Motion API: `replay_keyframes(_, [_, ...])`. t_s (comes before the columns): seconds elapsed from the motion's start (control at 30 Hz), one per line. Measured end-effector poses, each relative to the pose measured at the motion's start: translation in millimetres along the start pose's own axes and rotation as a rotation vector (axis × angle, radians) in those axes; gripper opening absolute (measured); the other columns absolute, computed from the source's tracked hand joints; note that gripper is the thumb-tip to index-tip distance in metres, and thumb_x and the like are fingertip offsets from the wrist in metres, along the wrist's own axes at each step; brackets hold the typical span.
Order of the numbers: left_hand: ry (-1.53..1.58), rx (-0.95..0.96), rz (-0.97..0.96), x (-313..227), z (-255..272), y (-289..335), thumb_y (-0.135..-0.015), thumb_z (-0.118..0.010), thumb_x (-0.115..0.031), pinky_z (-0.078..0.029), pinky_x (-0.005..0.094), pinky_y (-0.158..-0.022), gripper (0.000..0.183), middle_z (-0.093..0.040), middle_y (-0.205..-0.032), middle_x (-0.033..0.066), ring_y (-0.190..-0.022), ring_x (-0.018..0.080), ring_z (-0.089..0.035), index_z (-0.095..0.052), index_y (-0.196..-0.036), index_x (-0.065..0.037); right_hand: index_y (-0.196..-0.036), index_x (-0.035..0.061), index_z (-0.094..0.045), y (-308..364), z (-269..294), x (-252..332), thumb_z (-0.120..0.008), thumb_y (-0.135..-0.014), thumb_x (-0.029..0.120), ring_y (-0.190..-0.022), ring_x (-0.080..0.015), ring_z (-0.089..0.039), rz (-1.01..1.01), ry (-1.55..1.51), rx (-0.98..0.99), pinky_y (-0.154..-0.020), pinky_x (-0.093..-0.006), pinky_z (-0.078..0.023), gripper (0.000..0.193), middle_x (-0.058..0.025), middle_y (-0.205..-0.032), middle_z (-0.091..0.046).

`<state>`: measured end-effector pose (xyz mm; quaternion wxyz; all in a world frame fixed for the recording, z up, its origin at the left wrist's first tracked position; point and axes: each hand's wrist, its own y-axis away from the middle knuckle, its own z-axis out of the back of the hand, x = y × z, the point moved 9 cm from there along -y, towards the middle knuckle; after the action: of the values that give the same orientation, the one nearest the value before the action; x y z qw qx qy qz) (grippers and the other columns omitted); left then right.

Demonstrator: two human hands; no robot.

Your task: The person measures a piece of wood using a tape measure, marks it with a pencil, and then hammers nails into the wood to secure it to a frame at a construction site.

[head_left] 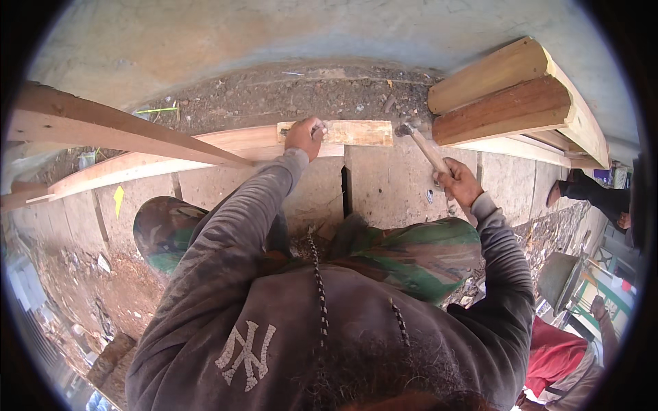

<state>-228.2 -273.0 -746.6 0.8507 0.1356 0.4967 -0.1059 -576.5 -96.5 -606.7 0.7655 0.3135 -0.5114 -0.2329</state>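
My left hand [305, 137] rests on the left part of a short, pale wooden board [363, 132]. Its fingers are curled together in a pinch, and whatever lies between them is too small to make out. Beneath that board runs a longer plank [236, 140], which stretches away to the left. My right hand [459, 182] is wrapped round the wooden handle of a hammer [428, 148]. The dark hammer head sits just beyond the right end of the short board, apart from my left hand.
A wooden beam [130, 125] slants in from the left over the long plank. At the right stands a wooden frame [504, 109] against the wall [274, 31]. Concrete slabs [384, 178] lie in front of me. Other people are at the right edge, one in red [558, 353].
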Motion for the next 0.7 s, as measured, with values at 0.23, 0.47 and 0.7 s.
replay_keyframes(0.23, [-0.080,-0.028,0.013,1,1,4,-0.090,-0.074,-0.019,-0.051,0.0481,-0.080,0.012,-0.072,-0.091,0.0127,-0.089,0.0363,-0.066,-0.070,-0.096,-0.009,-0.107,0.0022,-0.058,22,-88,168,-0.066,-0.102,0.031,-0.063,-0.0149,-0.058,0.400,-0.036,-0.156,-0.058,-0.0348,-0.048,0.030,-0.0055,-0.069,-0.057])
replay_keyframes(0.47, [-0.157,-0.101,-0.102,-19,7,7,-0.088,-0.074,-0.017,-0.050,0.0491,-0.082,0.012,-0.071,-0.092,0.0129,-0.092,0.0370,-0.065,-0.070,-0.097,-0.010,-0.102,-0.0019,-0.055,-21,-193,73,-0.062,-0.101,0.039,-0.079,-0.0503,-0.067,0.172,0.113,-0.405,-0.068,-0.0539,-0.052,0.041,-0.0304,-0.079,-0.066])
replay_keyframes(0.7, [-0.131,-0.131,-0.148,-23,12,8,-0.089,-0.073,-0.018,-0.050,0.0498,-0.082,0.012,-0.070,-0.093,0.0134,-0.092,0.0376,-0.064,-0.069,-0.096,-0.010,-0.104,-0.0023,-0.053,-25,-192,82,-0.060,-0.101,0.041,-0.083,-0.0552,-0.066,0.216,0.172,-0.438,-0.072,-0.0586,-0.052,0.044,-0.0350,-0.083,-0.067])
